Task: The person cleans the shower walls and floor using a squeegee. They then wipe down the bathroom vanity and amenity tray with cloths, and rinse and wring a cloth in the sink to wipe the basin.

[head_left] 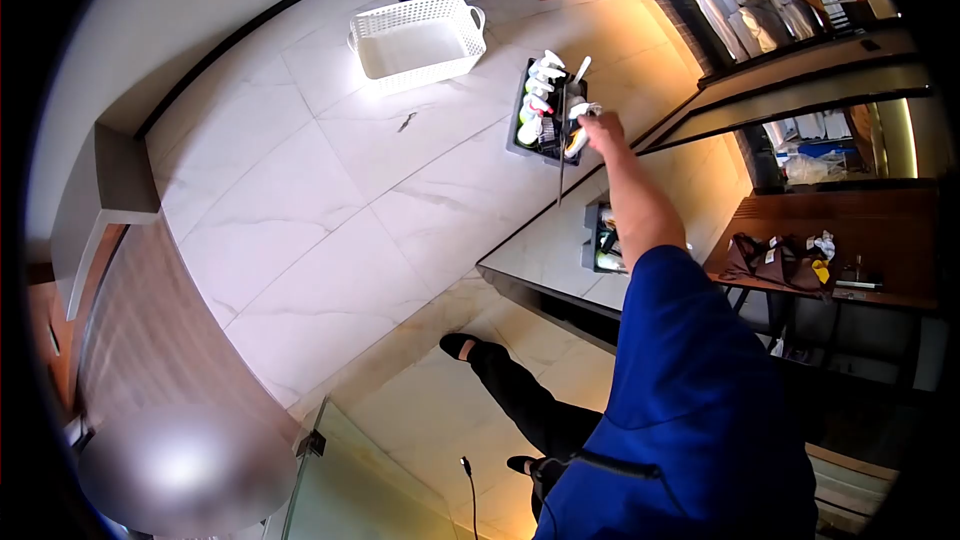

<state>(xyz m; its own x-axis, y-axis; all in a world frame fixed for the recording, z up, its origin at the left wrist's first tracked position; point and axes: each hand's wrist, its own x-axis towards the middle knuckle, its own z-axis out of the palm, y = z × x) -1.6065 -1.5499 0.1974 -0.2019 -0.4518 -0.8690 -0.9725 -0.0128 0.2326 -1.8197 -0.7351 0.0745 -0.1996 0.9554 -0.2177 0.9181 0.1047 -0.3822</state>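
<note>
A dark caddy (517, 140) stands on the pale marble-look floor, holding several white spray bottles, a black brush and other items. My right hand (603, 130) reaches to the caddy's right side, its fingers closed around something too small to make out, beside a white and yellow bottle (576, 144). A long thin dark bar (561, 172) extends past the caddy's lower edge. My left hand is not in view.
A white perforated basket (424, 76) rests on the floor at the upper middle. Right of the caddy, a mirror surface (570, 240) reflects it. A glass panel (345, 485), a cable (470, 485) and a wooden bench (870, 240) are in view.
</note>
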